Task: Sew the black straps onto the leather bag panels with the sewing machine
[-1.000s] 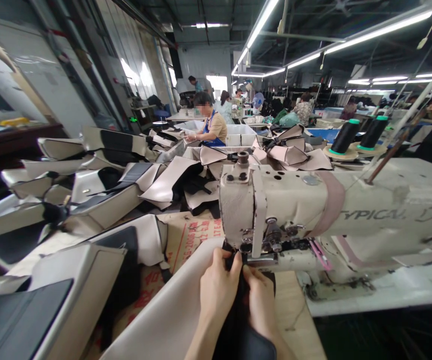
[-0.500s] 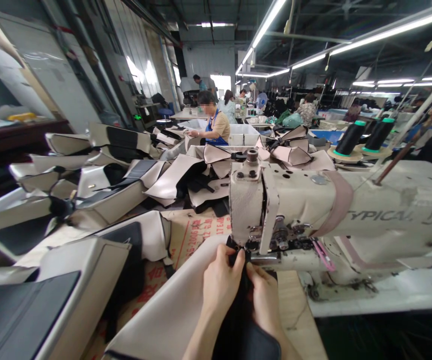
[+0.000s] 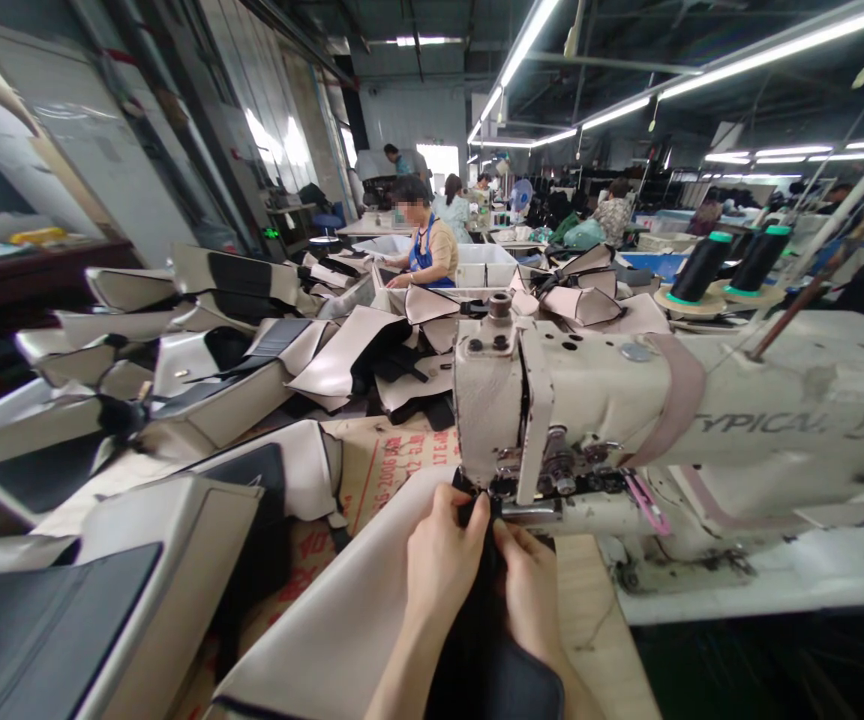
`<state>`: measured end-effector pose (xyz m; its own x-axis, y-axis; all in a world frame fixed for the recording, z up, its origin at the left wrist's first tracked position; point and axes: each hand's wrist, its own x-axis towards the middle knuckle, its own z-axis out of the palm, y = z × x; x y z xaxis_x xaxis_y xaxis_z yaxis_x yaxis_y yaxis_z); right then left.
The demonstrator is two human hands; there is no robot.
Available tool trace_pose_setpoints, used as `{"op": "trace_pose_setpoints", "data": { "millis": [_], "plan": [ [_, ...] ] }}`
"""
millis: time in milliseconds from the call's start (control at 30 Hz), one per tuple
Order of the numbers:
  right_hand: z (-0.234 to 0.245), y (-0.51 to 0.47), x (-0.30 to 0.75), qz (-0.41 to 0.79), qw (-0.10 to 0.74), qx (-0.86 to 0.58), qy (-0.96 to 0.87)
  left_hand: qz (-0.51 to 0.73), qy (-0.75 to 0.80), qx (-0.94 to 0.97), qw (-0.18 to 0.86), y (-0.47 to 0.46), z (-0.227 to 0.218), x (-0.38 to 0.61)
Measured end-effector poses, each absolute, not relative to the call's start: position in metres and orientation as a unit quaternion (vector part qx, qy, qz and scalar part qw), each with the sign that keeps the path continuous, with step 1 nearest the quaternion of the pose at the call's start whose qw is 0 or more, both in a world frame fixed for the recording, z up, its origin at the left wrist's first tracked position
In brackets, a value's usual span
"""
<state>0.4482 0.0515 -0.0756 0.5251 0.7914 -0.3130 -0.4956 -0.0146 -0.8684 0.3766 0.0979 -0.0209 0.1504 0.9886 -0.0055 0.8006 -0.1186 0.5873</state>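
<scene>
A cream-and-black bag piece (image 3: 342,610) lies under the needle end of an industrial sewing machine (image 3: 582,385). My left hand (image 3: 443,540) pinches its black edge just in front of the presser foot, thumb and fingers close together. On the right side of the same edge, my right hand (image 3: 526,580) is closed with its fingertips on the black material. The black part hangs down between both wrists. Needle and stitch line are hidden by the fingers and the machine head.
Several cream-and-black bag pieces (image 3: 214,400) are heaped on the left and behind the machine. A wooden board (image 3: 593,610) lies right of my hands. Black thread spools (image 3: 700,268) stand on the machine. A co-worker in a blue apron (image 3: 426,245) sits beyond the heap.
My hands and the bag piece stay almost in place at the needle. The view shifts slightly. The co-worker's arms have moved a little lower.
</scene>
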Motion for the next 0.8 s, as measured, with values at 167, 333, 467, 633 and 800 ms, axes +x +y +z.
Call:
{"op": "trace_pose_setpoints", "data": {
  "millis": [167, 333, 467, 633, 800],
  "plan": [
    [-0.0822, 0.0537, 0.4484, 0.467, 0.693, -0.528, -0.15, 0.21, 0.618, 0.721, 0.233, 0.0972, -0.022, 0.3756],
    [-0.0844, 0.0537, 0.4489, 0.476, 0.692, -0.52, -0.154, 0.211, 0.621, 0.716, 0.239, 0.0969, -0.0213, 0.376],
    [-0.0836, 0.0535, 0.4496, 0.478, 0.691, -0.522, -0.147, 0.21, 0.62, 0.719, 0.234, 0.0971, -0.0207, 0.3766],
    [-0.0798, 0.0544, 0.4513, 0.474, 0.689, -0.53, -0.141, 0.212, 0.616, 0.722, 0.232, 0.0985, -0.0222, 0.3771],
    [-0.0784, 0.0555, 0.4528, 0.463, 0.684, -0.545, -0.146, 0.221, 0.609, 0.727, 0.226, 0.1011, -0.0264, 0.3754]
  ]
}}
